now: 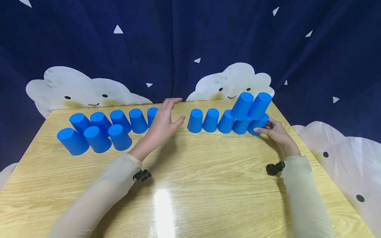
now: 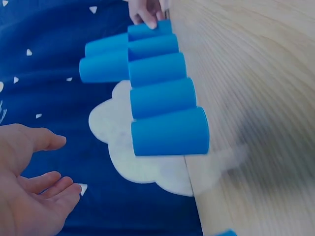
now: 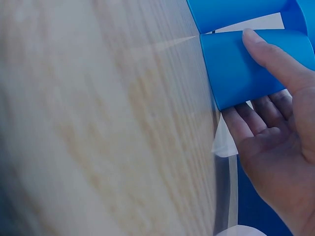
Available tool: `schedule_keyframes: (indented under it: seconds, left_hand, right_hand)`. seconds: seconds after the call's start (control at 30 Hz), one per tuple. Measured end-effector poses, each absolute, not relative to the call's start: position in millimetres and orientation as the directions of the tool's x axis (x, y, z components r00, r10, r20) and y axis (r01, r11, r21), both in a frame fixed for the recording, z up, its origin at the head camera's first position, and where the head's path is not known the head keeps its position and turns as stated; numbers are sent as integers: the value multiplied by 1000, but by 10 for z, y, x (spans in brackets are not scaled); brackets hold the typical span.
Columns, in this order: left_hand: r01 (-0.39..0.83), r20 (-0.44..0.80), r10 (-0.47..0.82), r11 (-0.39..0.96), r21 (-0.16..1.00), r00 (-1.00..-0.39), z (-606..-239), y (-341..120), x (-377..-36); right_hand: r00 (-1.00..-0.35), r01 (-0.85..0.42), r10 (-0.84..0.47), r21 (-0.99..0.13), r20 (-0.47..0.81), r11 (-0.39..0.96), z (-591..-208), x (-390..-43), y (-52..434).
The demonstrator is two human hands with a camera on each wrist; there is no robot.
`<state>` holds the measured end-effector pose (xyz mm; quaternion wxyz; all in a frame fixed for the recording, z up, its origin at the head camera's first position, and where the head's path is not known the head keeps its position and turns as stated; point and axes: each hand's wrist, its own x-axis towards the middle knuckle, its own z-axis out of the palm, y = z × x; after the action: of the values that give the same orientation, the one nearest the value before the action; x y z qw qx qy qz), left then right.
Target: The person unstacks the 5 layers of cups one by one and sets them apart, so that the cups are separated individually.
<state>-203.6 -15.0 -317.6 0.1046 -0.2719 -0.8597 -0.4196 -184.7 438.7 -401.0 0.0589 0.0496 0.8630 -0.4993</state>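
My right hand point(image 1: 277, 131) holds the blue cup point(image 1: 257, 125) at the right end of a row of upside-down cups. In the right wrist view the thumb point(image 3: 268, 53) lies along that cup's near side and the fingers curl round its outer side. Two more cups, one of them the right upper cup point(image 1: 260, 105), stand side by side on top of the row's right part. Over the table between the two cup groups is my left hand point(image 1: 163, 119), thumb and fingers spread apart and holding nothing. It partly hides a blue cup point(image 1: 151, 114) just left of it.
On the left of the wooden table point(image 1: 208, 185), several upside-down blue cups form a back row, with three in front, including a middle front cup point(image 1: 97, 139). A dark blue curtain point(image 1: 166, 43) with clouds hangs behind the table's far edge.
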Motion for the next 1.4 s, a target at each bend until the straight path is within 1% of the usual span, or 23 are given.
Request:
schedule_keyframes:
  seconds: [0.13, 0.37, 0.8, 1.0, 1.2, 1.3, 1.4]
  left_hand:
    - [580, 405, 427, 459, 673, -808, -3127, 54, -2092]
    - [620, 404, 499, 412, 668, -767, -3041, 430, -2215]
    - [583, 301, 586, 380, 718, -753, -2955, 1061, -2424]
    - [579, 265, 614, 393, 714, -743, -2903, 1349, -2472]
    - [604, 276, 630, 394, 692, -726, -2857, 1527, -2502]
    - [594, 262, 637, 386, 705, -725, -2856, 1586, -2509]
    - [583, 246, 646, 378, 719, -723, -2875, 1628, -2523]
  right_hand:
    - [-988, 144, 27, -857, -150, 495, -4001, -1847, 4386]
    - [-989, 131, 16, -834, -145, 536, -4007, -1850, 4395]
    - [-991, 123, 16, -828, -136, 546, -3999, -1822, 4388]
    - [-990, 128, 15, -832, -142, 540, -4001, -1829, 4391]
    - [-989, 130, 7, -832, -150, 539, -3957, -1828, 4352]
    - [-988, 131, 1, -834, -154, 536, -3832, -1767, 4253]
    - [-989, 124, -5, -835, -150, 536, -3848, -1782, 4258]
